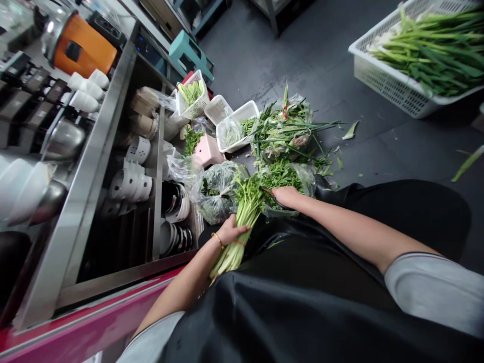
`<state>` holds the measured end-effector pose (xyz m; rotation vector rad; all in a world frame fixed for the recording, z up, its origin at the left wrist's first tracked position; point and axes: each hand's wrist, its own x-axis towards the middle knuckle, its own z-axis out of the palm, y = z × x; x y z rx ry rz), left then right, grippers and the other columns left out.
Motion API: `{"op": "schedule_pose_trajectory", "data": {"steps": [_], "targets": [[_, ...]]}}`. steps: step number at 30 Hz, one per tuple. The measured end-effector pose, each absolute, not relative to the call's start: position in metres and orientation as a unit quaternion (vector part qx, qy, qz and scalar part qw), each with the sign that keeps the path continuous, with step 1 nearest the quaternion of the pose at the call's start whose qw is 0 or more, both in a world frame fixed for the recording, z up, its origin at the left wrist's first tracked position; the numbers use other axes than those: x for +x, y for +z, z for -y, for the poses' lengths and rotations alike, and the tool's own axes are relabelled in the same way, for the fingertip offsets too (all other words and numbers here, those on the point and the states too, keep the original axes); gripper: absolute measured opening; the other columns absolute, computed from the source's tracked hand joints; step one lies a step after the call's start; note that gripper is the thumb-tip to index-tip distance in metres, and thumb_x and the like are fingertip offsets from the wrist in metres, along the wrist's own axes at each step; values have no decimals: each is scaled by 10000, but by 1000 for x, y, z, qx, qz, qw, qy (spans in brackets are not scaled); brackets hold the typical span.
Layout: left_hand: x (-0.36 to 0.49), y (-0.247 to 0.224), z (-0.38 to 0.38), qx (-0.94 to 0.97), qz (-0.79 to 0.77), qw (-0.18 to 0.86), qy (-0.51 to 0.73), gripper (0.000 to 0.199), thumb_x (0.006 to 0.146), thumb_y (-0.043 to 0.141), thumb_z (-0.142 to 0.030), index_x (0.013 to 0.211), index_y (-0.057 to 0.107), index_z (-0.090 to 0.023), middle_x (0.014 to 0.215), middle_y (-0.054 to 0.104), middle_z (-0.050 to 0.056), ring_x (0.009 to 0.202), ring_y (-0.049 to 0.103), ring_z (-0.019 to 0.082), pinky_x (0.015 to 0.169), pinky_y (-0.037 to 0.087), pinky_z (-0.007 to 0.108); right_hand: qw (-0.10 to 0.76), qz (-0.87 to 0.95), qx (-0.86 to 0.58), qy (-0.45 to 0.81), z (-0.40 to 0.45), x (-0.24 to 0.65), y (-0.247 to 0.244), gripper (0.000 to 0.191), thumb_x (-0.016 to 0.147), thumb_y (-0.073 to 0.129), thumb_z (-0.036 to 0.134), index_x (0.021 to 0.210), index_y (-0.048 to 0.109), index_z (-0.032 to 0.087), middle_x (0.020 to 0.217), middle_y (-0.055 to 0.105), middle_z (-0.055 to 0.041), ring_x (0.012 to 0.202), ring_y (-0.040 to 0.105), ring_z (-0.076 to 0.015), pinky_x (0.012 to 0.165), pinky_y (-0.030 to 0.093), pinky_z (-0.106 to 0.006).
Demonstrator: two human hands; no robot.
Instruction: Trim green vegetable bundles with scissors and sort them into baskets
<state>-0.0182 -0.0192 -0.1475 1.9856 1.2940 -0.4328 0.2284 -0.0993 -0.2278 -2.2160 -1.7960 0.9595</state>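
My left hand is wrapped round a bunch of celery. Pale stalks tied with a red band point down toward my lap, and the leafy end faces away. My right hand grips a pair of scissors, its dark blades at the edge of the celery leaves; the handles are mostly hidden by the fingers. Just beyond that hand, cut green leaves lie heaped in a clear plastic bag. Beside the celery on the left rests a tied clear bag of greens.
Past the leaves lies a pile of scallion-like greens. White baskets, a pink container and a teal stool stand beyond. A metal shelf with bowls runs along the left. A large white crate of long greens sits at right.
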Motion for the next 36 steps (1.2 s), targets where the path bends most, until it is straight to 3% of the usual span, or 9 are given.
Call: {"op": "schedule_pose_trajectory", "data": {"steps": [5,11,18,21,26,28,30,32,36], "targets": [[-23,-150,10,745,-521,396,-129,538,639,724,-542,913,475,-152,930,638,91,849,601,221,703,478,313,78,593,-732,327,109,246,-226,407,947,386,362,1247,500,113,1106,634,-189,980,643,-269,822,470,-352],[-10,-142,30,788,-486,345,-155,511,663,686,-556,897,462,-161,889,623,76,844,594,232,734,465,339,83,554,-778,285,95,215,-215,425,949,251,199,1255,489,26,1230,535,-306,1134,566,-346,930,402,-493],[-24,-147,35,722,-503,455,-136,544,651,684,-548,948,465,-149,946,608,84,851,581,214,724,472,320,82,585,-727,350,105,237,-230,338,947,398,341,1148,593,151,1094,663,-155,1008,642,-260,810,477,-329],[-25,-150,34,754,-493,405,-155,526,667,679,-541,943,460,-151,940,606,91,865,578,228,748,461,334,89,589,-716,363,111,245,-223,384,943,423,371,1217,536,127,1079,661,-151,987,647,-250,809,479,-311],[-8,-141,40,806,-477,286,-203,462,720,663,-478,971,453,-152,936,614,112,873,601,263,766,460,368,115,560,-751,329,105,225,-204,358,945,357,255,1210,510,70,1189,570,-260,1063,609,-333,893,443,-466],[0,-130,41,817,-481,251,-195,503,700,691,-477,1000,471,-138,973,616,141,917,603,294,802,461,400,140,556,-752,325,100,215,-198,321,928,367,207,1171,522,67,1118,610,-246,1032,624,-313,883,453,-439],[3,-119,40,809,-480,308,-141,598,668,717,-526,1058,489,-135,1043,620,154,983,598,305,843,467,407,173,559,-742,327,94,209,-191,310,919,381,197,1183,503,90,1031,659,-180,978,644,-256,848,472,-347],[1,-114,40,758,-467,451,-58,687,683,661,-644,1133,502,-150,1115,622,146,1035,595,295,861,482,393,232,556,-728,327,88,205,-182,363,940,338,212,1279,421,112,1008,677,-119,933,652,-197,819,476,-275],[-11,-128,52,570,-469,674,11,928,730,200,-881,1170,568,-151,1046,658,164,1011,621,306,785,513,419,394,551,-646,352,77,199,-166,479,952,323,240,1413,265,121,1034,674,-88,881,656,-158,810,489,-259]]}}
